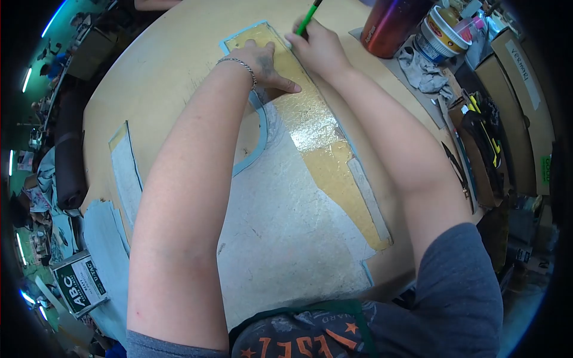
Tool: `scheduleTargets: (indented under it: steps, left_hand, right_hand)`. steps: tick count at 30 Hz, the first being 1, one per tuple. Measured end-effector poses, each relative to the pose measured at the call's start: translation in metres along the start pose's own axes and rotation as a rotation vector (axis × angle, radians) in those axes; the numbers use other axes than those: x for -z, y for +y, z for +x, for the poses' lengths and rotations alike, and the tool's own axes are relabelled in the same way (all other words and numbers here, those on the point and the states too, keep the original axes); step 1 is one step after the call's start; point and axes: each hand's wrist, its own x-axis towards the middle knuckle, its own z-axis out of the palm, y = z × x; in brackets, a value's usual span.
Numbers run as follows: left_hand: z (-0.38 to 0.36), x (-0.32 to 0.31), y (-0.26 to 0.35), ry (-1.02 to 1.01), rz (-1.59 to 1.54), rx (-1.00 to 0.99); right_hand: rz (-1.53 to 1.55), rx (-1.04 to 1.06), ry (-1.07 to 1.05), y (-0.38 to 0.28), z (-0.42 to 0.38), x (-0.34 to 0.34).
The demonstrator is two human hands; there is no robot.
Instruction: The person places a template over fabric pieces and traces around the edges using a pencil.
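My left hand (pixel 261 67) lies with spread fingers on a glossy yellow and grey pattern template (pixel 325 128), near its far end. A chain bracelet circles that wrist. Just right of it, my right hand (pixel 323 52) grips a green pen (pixel 308 19) beside the template's far right edge. The pen's tip is hidden by the hand. Light blue material (pixel 260 128) shows from under the template along its curved cut-out and edges. A narrow grey strip (pixel 365 191) sits on the template's right side.
A smaller template piece (pixel 125 160) and blue-grey sheets (pixel 104 230) lie at left, near an ABC tin (pixel 80 284). On the right stand a red-purple tumbler (pixel 391 30), a white tub (pixel 439 37), a crumpled rag (pixel 422 71) and a box of cutters (pixel 482 134).
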Motion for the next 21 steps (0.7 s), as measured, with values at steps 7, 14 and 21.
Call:
scheduleTargets:
  steps: [7, 14, 21]
  left_hand:
    - [0.003, -0.006, -0.003, 0.028, 0.019, -0.023]
    - [-0.027, -0.022, 0.026, 0.199, 0.264, 0.027]
    - [-0.160, -0.051, 0.109, 0.063, 0.110, -0.282]
  right_hand:
    - [-0.077, -0.009, -0.028, -0.007, -0.027, 0.015]
    - [0.267, -0.176, -0.016, -0.032, -0.147, 0.072]
    - [0.030, -0.076, -0.006, -0.031, -0.137, 0.077]
